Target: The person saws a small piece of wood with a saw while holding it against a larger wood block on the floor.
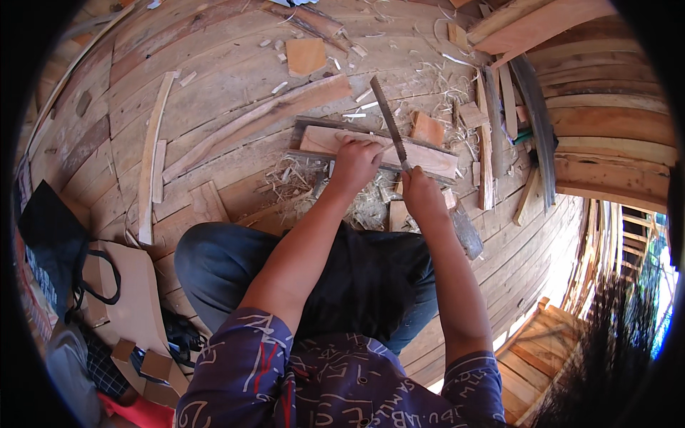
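Note:
My right hand is closed round the handle of a handsaw. Its narrow toothed blade points away from me and crosses over a short, pale reddish wooden board. The board lies crosswise in front of my knees, on top of a darker, weathered plank. With curled fingers, my left hand grips the board just left of the blade. Whether the teeth have cut into the wood cannot be made out.
Shavings lie round the board. A square wood piece, a long plank and thin strips are on the plank floor. At right stand leaning boards; at lower left, a cardboard box and black bag.

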The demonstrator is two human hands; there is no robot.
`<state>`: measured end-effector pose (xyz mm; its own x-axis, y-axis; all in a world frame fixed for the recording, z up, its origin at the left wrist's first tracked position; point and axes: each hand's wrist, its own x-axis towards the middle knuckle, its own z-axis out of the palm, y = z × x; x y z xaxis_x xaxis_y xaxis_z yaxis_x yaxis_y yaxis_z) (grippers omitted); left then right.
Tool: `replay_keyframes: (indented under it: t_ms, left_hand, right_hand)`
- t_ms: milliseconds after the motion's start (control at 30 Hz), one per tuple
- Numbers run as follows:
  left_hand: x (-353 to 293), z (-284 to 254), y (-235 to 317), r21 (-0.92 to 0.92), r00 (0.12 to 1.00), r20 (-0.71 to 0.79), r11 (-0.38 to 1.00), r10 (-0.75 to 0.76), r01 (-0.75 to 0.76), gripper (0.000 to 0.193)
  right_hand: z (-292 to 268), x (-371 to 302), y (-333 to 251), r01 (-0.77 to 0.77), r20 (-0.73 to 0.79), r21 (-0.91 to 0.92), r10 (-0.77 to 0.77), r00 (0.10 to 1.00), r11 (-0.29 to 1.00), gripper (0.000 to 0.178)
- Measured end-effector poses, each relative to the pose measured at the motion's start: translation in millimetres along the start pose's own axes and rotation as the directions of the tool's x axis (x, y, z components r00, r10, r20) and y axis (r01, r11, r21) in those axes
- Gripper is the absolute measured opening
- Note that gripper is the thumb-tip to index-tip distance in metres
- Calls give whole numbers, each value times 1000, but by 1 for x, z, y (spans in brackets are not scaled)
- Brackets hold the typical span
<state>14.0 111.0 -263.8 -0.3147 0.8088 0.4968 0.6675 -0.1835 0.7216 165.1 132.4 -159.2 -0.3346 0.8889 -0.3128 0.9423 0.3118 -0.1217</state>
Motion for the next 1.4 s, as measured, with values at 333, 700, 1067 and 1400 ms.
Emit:
replay_keyframes:
  t_ms: [333,700,1067,1400]
  left_hand:
    - [26,-24,14,-8,997,-19,997,74,-74,10]
    - [6,-3,-1,-36,999,34,999,42,-41,4]
    - [-9,1,-1,-77,997,75,997,-21,27,9]
    - [-6,3,2,55,995,69,995,75,-79,6]
  right_hand:
    - [-36,-12,-21,-38,-39,4,39,999,999,31]
    - [-6,0,-3,-9,-12,-29,8,1000,1000,32]
    - [2,-3,2,7,29,5,-7,1000,1000,32]
    - [-5,-9,5,-50,50,-48,52,997,998,36]
